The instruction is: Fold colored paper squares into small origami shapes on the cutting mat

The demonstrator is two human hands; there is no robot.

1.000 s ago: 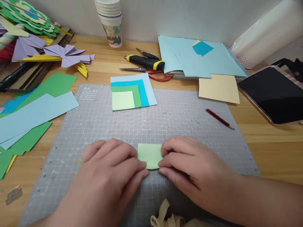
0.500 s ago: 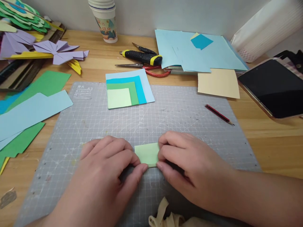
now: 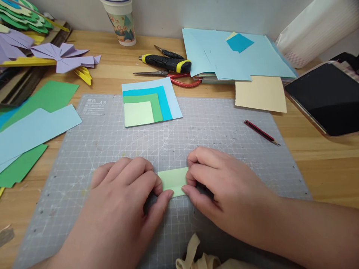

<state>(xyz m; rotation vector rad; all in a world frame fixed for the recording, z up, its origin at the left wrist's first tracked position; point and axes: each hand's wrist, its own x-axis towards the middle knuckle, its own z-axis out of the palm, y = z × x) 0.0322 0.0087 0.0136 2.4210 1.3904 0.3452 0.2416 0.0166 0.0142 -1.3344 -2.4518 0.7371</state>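
One wooden tabletop (image 3: 331, 172) spreads beneath both grips. One grey gridded cutting mat (image 3: 224, 123) lies directly under them; beyond the left grip its corner reads "A3", beside smaller characters too fine to make out. One black-screened tablet (image 3: 325, 99) rests beyond the right grip, off to its right. The person's two grips, left grip (image 3: 120, 201) and right grip (image 3: 232, 183), each pinch one pale green paper (image 3: 174, 181) between thumb and fingers; it sits in the gap between them, creased along its near side. Four layered paper squares (image 3: 151, 98) lie beyond the left grip. Farther past them stand one printed paper cup (image 3: 121, 26), its characters unclear, one pair of scissors (image 3: 164, 73) and one black-and-yellow cutter (image 3: 165, 63). One red-and-black pencil (image 3: 260, 132) lies beyond the right grip, slightly rightward.
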